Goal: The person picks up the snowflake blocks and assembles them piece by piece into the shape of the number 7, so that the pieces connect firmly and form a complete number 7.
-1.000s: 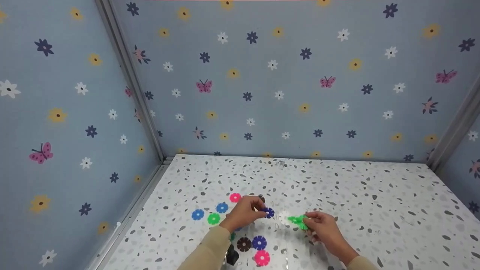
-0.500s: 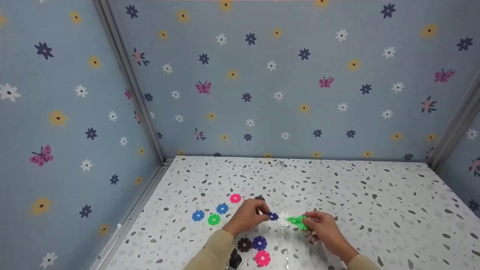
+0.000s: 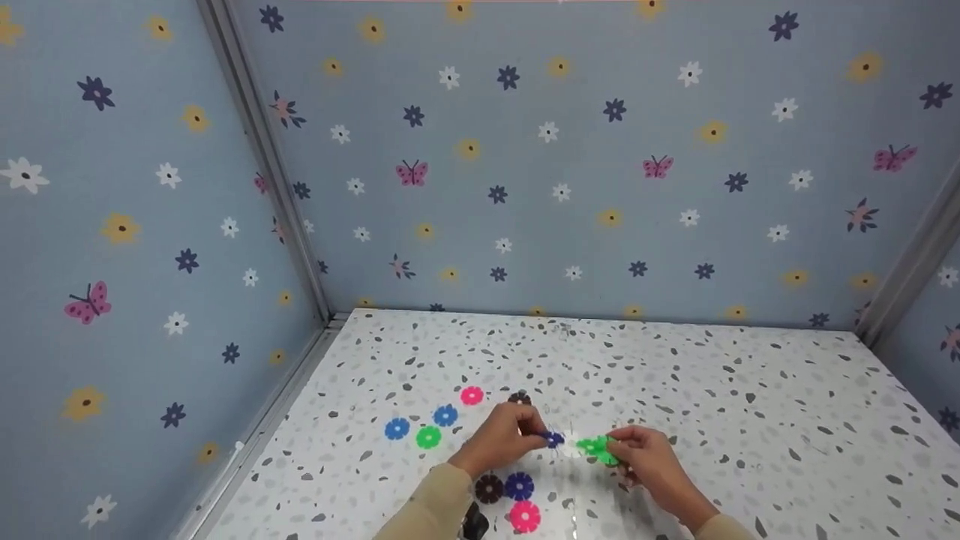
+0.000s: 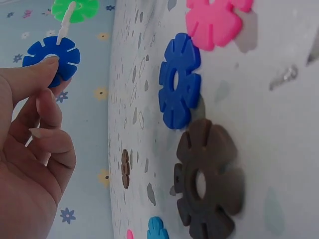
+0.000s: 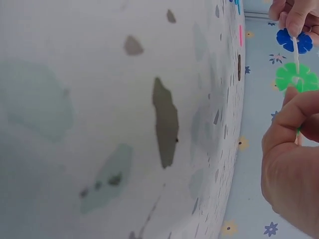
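Note:
My left hand [image 3: 506, 436] pinches a dark blue notched disc [image 4: 62, 55] between thumb and fingers. A white disc [image 4: 65, 22], seen edge-on in both wrist views, spans from the blue disc to a green notched disc [image 5: 291, 75]. My right hand [image 3: 652, 457] holds the green end [image 3: 596, 447], where more than one green piece seems to overlap. How the pieces interlock is too small to tell. Below my left hand lie a brown disc [image 3: 489, 488], another dark blue disc [image 3: 519, 486] and a pink disc [image 3: 525, 517].
Left of my hand lie light blue discs [image 3: 397, 428], a green disc [image 3: 429, 436] and a pink disc [image 3: 472, 395]. A brown disc [image 3: 519, 399] lies behind it. A black object [image 3: 475, 521] sits by my left sleeve. Flowered panels [image 3: 570, 165] wall the speckled table [image 3: 750, 405].
My left hand has moved slightly right and toward me, bringing the dark blue disc closer to the green piece and tilting it flatter. My right hand has stayed almost still.

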Demonstrator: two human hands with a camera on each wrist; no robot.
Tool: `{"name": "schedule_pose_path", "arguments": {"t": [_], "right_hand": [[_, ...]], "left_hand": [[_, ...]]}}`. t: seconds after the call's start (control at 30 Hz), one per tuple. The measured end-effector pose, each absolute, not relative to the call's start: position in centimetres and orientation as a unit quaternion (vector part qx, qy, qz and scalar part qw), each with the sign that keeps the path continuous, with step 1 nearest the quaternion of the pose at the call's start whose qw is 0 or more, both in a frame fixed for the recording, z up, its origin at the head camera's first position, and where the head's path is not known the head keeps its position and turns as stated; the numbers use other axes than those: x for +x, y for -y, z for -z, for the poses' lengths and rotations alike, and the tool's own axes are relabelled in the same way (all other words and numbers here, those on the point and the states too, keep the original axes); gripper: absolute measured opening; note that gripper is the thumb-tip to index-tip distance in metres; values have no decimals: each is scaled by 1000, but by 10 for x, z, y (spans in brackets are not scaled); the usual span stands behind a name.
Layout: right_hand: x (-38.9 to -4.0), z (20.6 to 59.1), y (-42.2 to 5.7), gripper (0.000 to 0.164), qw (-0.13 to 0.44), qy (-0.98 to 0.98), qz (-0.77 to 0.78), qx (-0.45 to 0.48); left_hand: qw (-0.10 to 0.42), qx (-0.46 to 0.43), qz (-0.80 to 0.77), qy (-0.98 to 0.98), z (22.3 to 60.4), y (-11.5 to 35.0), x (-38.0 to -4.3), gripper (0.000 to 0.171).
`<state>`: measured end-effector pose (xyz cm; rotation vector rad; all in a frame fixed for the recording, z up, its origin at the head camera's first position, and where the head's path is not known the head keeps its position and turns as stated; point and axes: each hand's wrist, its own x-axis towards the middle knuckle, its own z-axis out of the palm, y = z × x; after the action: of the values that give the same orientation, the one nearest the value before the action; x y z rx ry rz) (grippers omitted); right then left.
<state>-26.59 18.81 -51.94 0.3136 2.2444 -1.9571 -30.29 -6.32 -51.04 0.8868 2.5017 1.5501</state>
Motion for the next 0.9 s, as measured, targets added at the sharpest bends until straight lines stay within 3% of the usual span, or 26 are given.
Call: {"name": "schedule_pose_path", "arguments": {"t": [0.57,0.9], "right_hand": [[-259,515,-199,8,76,-737,663,111],[-261,514,-203,8,79,-727,675,99]], "left_hand": [[31,295,-549,-781,523,49,-291,11],[-3,281,-576,-768,526,39,-283,13]]}}
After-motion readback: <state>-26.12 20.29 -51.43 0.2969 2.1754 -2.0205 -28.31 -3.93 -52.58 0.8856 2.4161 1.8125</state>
